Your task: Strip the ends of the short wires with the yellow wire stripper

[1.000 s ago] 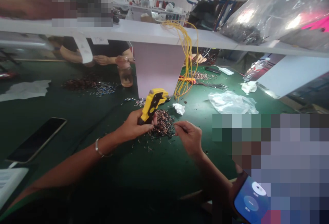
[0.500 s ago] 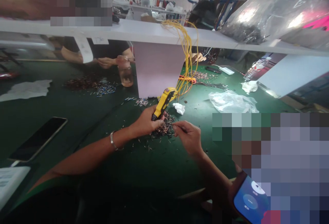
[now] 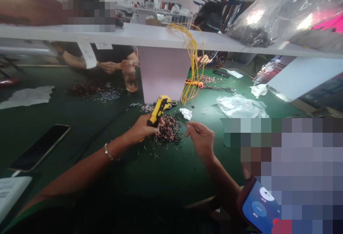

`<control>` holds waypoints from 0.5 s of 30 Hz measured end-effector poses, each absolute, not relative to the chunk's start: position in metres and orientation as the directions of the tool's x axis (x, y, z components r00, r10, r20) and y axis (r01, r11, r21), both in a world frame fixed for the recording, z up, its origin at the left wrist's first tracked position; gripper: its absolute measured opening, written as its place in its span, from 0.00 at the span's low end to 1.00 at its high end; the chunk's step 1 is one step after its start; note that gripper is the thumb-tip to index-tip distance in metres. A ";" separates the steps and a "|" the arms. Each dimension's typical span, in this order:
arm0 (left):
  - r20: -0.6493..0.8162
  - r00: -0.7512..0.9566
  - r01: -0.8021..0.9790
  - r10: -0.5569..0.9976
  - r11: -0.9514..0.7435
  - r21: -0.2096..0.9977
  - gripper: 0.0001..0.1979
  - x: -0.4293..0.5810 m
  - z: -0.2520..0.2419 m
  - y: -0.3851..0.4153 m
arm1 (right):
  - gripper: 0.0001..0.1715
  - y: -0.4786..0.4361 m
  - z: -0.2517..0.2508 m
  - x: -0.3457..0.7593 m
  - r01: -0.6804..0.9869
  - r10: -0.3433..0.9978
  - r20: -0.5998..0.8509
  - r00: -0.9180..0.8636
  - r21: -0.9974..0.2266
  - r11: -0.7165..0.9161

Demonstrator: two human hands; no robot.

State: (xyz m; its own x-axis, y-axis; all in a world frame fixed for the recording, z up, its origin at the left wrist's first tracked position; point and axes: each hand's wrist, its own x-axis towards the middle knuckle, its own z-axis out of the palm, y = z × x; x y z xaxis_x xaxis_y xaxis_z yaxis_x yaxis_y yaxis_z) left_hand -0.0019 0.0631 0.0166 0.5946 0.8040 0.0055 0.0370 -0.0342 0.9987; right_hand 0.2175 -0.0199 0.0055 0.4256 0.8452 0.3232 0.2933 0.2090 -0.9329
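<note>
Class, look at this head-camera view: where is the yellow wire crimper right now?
In the head view, the yellow wire crimper is gripped in the person's left hand, just left of the heap of cut wire pieces, below the pale upright panel.

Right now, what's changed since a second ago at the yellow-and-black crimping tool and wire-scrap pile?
The left hand carried the yellow-and-black crimping tool rightward, then back left, keeping hold. The right hand moved up and right, off the copper-tipped wire-scrap pile, pinching something thin. The pile and hanging yellow wire bundle stayed put.
</note>
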 end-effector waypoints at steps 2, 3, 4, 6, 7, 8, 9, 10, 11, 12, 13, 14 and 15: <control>-0.006 0.677 -0.043 0.736 0.047 0.998 0.21 -0.002 0.013 0.057 | 0.08 -0.020 0.006 0.217 0.310 0.832 0.339 0.439 -0.926 0.214; 0.000 0.716 -0.103 0.698 0.105 0.989 0.22 -0.001 0.011 0.055 | 0.09 -0.020 0.006 0.217 0.317 0.829 0.344 0.442 -0.924 0.214; 0.011 0.749 -0.163 0.662 0.169 0.972 0.23 0.001 0.010 0.052 | 0.09 -0.020 0.006 0.218 0.326 0.826 0.351 0.442 -0.920 0.217; 0.031 0.804 -0.254 0.594 0.296 0.921 0.25 0.003 0.007 0.049 | 0.10 -0.021 0.006 0.218 0.344 0.825 0.373 0.425 -0.909 0.234; 0.036 0.825 -0.280 0.565 0.351 0.894 0.25 0.004 0.005 0.047 | 0.10 -0.022 0.006 0.218 0.351 0.825 0.387 0.411 -0.903 0.249; 0.038 0.840 -0.294 0.541 0.396 0.870 0.25 0.004 0.004 0.046 | 0.09 -0.023 0.005 0.218 0.354 0.827 0.399 0.397 -0.897 0.263; 0.038 0.852 -0.301 0.522 0.430 0.851 0.25 0.005 0.002 0.046 | 0.09 -0.024 0.004 0.217 0.352 0.828 0.405 0.388 -0.895 0.273; 0.038 0.862 -0.303 0.505 0.454 0.838 0.25 0.005 0.001 0.045 | 0.09 -0.025 0.004 0.215 0.345 0.831 0.404 0.383 -0.897 0.277; 0.041 0.868 -0.307 0.496 0.468 0.829 0.25 0.004 -0.001 0.045 | 0.09 -0.026 0.003 0.214 0.336 0.834 0.397 0.383 -0.901 0.275; 0.044 0.870 -0.309 0.491 0.474 0.824 0.26 0.004 -0.002 0.044 | 0.09 -0.026 0.003 0.212 0.328 0.835 0.388 0.390 -0.906 0.268; 0.043 0.871 -0.308 0.489 0.476 0.823 0.26 0.004 -0.004 0.044 | 0.10 -0.027 0.004 0.211 0.325 0.835 0.380 0.398 -0.910 0.259; 0.045 0.873 -0.307 0.486 0.476 0.824 0.27 0.004 -0.005 0.043 | 0.10 -0.027 0.004 0.210 0.326 0.833 0.373 0.407 -0.912 0.249; 0.044 0.874 -0.304 0.483 0.474 0.826 0.27 0.004 -0.006 0.043 | 0.10 -0.028 0.005 0.209 0.333 0.828 0.373 0.418 -0.911 0.243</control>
